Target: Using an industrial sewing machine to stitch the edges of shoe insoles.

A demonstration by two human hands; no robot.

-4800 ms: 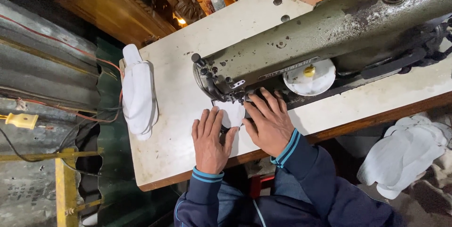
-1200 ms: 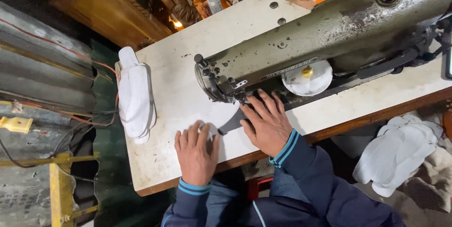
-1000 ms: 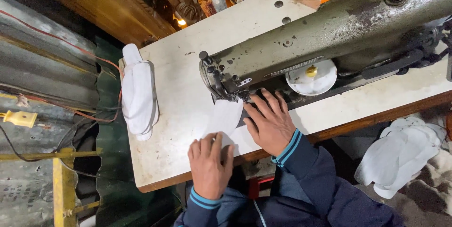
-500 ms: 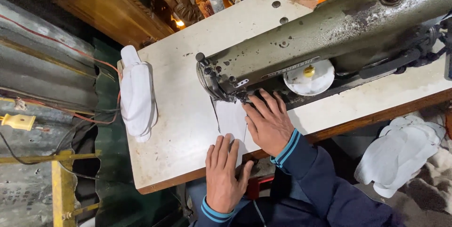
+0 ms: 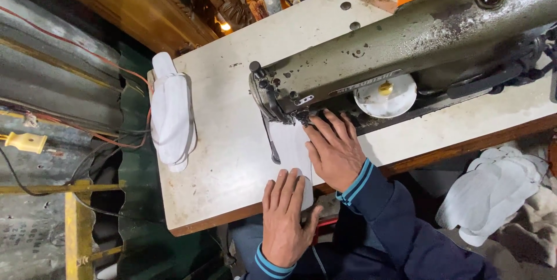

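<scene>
Fig.: overhead view of a sewing station. A grey-green sewing machine lies across the white desk, its needle end toward the left. A white fabric piece lies flat on the desk just near of the needle end, reaching to the desk's near edge.

Right hand: open, fingers spread, pressed flat on the fabric's right part, fingertips up against the machine by the needle. Left hand: open, palm down, fingers resting on the fabric's near end at the desk edge; wrist hangs off the desk. Neither hand is clenched; both pin the fabric w/o gripping it. Both sleeves dark blue w/ light-blue cuff stripes.

Vs. 0.5 s ago: left hand sits slightly nearer and lower on the fabric; right hand approx. unchanged. Vs. 4.8 s ago: left hand has slid from beside the needle back to the desk edge, and more of the fabric shows.

Also: a stack of white pieces at the desk's left edge; another white pile below the desk, at right.
</scene>
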